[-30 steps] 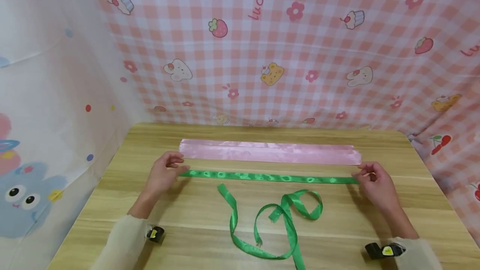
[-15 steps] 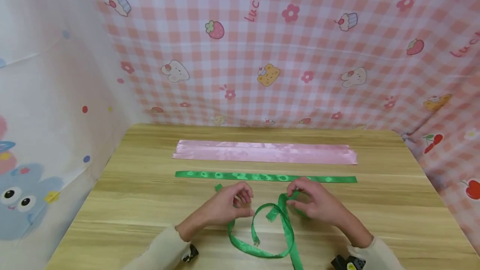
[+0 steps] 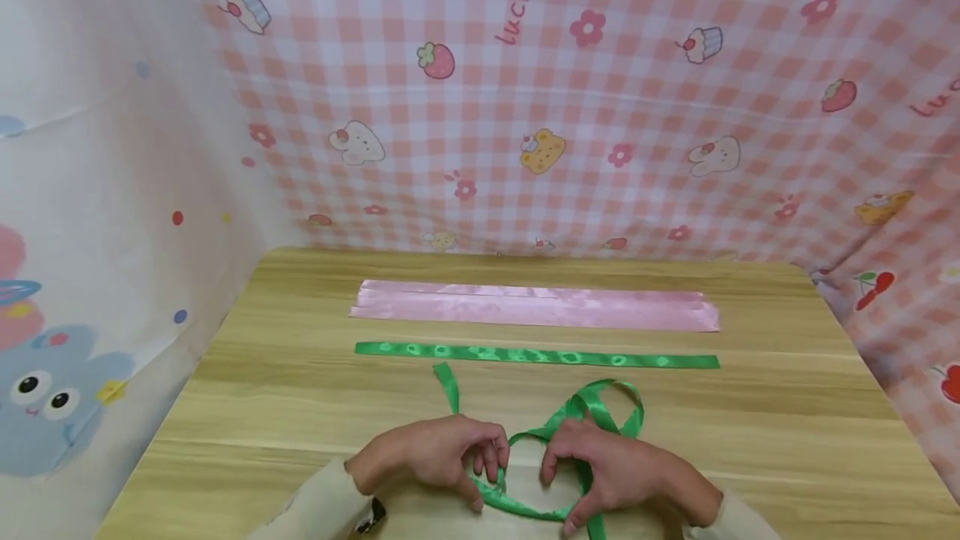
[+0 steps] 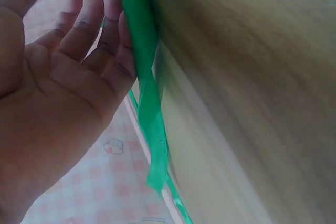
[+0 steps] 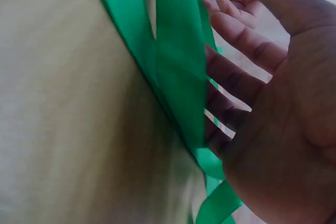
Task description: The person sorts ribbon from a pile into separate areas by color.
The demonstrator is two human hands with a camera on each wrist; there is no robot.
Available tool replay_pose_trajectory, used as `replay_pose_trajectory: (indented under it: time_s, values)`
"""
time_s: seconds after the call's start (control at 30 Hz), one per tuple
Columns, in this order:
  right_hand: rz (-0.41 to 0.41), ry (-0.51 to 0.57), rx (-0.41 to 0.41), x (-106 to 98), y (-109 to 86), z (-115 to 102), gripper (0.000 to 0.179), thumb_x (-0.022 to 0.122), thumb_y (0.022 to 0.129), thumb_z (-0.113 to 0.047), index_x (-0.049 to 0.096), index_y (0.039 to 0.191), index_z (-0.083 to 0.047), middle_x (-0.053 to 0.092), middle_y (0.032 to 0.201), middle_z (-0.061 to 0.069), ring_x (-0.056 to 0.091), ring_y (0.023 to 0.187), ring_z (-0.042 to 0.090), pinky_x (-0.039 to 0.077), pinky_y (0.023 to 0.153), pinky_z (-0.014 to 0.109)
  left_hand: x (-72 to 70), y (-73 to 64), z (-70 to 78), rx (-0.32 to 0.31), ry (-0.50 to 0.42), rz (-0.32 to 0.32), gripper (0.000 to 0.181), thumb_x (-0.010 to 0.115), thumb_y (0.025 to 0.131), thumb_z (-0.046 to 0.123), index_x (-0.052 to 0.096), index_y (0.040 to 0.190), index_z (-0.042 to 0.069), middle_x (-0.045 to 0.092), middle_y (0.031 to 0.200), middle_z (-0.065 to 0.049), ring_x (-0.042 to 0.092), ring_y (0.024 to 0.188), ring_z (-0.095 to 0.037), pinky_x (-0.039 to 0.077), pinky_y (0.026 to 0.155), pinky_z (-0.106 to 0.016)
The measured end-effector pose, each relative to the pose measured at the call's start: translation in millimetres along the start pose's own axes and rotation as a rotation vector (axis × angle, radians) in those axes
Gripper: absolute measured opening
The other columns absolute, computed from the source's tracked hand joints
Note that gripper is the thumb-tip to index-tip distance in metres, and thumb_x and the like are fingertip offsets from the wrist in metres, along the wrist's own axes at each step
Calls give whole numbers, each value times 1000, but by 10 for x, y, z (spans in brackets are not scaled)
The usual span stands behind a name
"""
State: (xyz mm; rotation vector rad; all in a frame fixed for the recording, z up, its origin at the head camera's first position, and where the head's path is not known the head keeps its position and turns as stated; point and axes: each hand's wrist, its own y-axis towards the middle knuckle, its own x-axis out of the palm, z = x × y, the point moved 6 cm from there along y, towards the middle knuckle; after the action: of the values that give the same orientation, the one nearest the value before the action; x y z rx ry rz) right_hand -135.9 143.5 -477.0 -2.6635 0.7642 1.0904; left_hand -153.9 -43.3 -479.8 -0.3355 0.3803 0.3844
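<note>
A tangled length of green satin ribbon (image 3: 522,509) lies in loops near the front of the table. My left hand (image 3: 446,452) is over its left part, thumb and fingers apart with the ribbon passing between them. In the left wrist view, the fingers touch the ribbon (image 4: 150,103) without a visible pinch. On the loop's other side, my right hand (image 3: 618,465) has its thumb spread from loosely bent fingers. In the right wrist view, those fingers lie against the ribbon (image 5: 181,66). Part of the tangle is hidden under both hands.
Behind the tangle, a straight green ribbon strip (image 3: 525,354) lies flat across the wooden table (image 3: 262,398). Farther back are pink satin strips (image 3: 540,307), side by side and slightly overlapping. A checked pink curtain (image 3: 480,107) hangs behind the table.
Both hands have left the ends of the straight green strip. They have come inward and toward the front, down to the tangled green ribbon.
</note>
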Motion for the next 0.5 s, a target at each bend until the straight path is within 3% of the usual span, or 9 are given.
replay_pose_trajectory:
  time_s: [0.27, 0.5]
  values:
    - [-39, 36, 6, 19, -111, 52, 28, 82, 81, -32, 64, 102, -24, 60, 96, -12, 49, 90, 3, 40, 87, 22, 18, -17, -78, -39, -55, 0, 32, 78, 80, -4, 63, 103, 10, 71, 83, 0, 62, 74, 0, 51, 68, -17]
    - [-77, 162, 65, 0, -183, 139, 18, 75, 88, -19, 66, 103, -22, 60, 95, -10, 52, 90, 1, 48, 80, 21, -6, -79, -90, -35, -36, 0, 24, 69, 86, -8, 63, 103, 8, 73, 81, 0, 62, 72, 2, 51, 68, -16]
